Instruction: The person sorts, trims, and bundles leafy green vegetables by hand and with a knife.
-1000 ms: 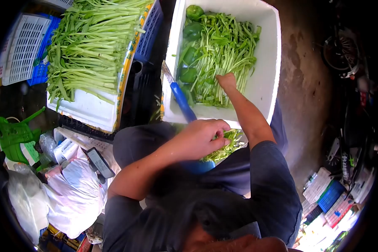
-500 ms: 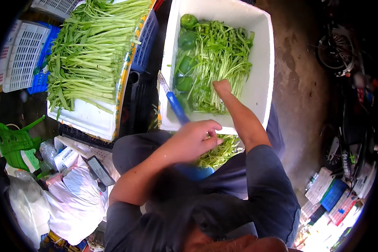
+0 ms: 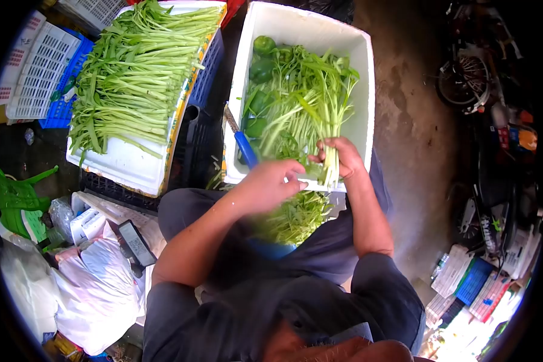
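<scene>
My right hand (image 3: 345, 158) grips a bunch of water spinach (image 3: 329, 123) by its pale stems, lifted over the near end of a white foam box (image 3: 361, 90). More leafy stems and several round green vegetables (image 3: 260, 71) lie inside the box. My left hand (image 3: 279, 181), a little blurred, hovers by the box's near rim, thumb and fingers apart and loosely curled, with nothing visible in it. Just beyond it, a knife with a blue handle (image 3: 245, 148) leans at the box's left rim. Below my hands, between my legs, is a pile of cut greens (image 3: 298, 218).
At the left, stems lie in a row on a white foam lid (image 3: 120, 163) above a blue crate (image 3: 208, 72). White plastic bags (image 3: 96, 289), a digital scale display (image 3: 136, 243) and a green plastic chair (image 3: 12, 199) stand lower left. A motorbike (image 3: 464, 78) is at the right.
My right hand has drawn back toward me out of the box, bringing up a bunch of stems. My left hand stays near the rim. The whole view has shifted slightly.
</scene>
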The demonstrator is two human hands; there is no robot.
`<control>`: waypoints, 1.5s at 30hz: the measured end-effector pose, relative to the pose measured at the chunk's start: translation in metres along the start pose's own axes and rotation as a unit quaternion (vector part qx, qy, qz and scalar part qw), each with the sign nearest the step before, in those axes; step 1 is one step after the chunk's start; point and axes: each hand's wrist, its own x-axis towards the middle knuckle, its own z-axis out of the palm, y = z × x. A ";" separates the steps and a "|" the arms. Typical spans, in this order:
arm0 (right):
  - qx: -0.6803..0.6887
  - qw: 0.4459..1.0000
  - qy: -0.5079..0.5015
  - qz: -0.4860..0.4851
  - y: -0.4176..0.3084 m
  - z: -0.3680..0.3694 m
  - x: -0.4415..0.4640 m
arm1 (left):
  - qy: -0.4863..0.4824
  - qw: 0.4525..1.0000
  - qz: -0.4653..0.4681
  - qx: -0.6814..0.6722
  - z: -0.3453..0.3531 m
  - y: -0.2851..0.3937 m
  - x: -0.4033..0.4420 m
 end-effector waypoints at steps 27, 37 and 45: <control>-0.386 0.883 0.104 -0.244 0.057 0.039 -0.112 | 0.072 0.996 0.018 -0.046 0.025 -0.006 0.020; -0.423 0.876 0.074 -0.222 0.127 0.072 -0.097 | 0.112 0.971 0.076 -0.199 0.027 -0.010 0.014; -0.524 0.823 0.027 -0.219 0.181 0.034 -0.113 | 0.153 0.964 0.069 -0.208 0.020 -0.003 0.011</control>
